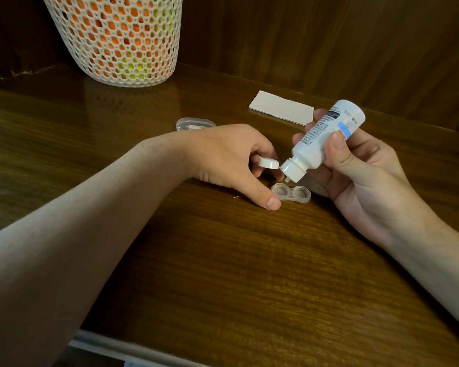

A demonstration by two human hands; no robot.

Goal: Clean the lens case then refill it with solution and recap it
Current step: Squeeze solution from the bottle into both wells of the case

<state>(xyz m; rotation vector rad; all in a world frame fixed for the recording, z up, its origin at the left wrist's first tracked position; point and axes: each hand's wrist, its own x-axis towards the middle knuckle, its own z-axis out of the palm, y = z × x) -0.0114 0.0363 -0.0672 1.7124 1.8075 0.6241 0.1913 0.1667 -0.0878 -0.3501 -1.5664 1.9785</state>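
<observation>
A clear two-well lens case (pixel 292 194) lies uncapped on the wooden table (pixel 223 260), long axis running left to right; whether its wells hold liquid cannot be told. The right hand (pixel 361 165) grips a white solution bottle (pixel 326 139), tilted with its nozzle pointing down-left just above the case. The left hand (pixel 231 157) pinches the bottle's flipped-open cap (pixel 268 162), thumb beside the case. A mesh basket (pixel 117 38) of orange and yellow balls stands far left.

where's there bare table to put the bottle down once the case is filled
The bare wooden table nearer the camera, between the two forearms, is free. So is the patch between the white mesh basket and folded white paper. It is crowded around the clear lens case, left hand and small clear lid.
</observation>
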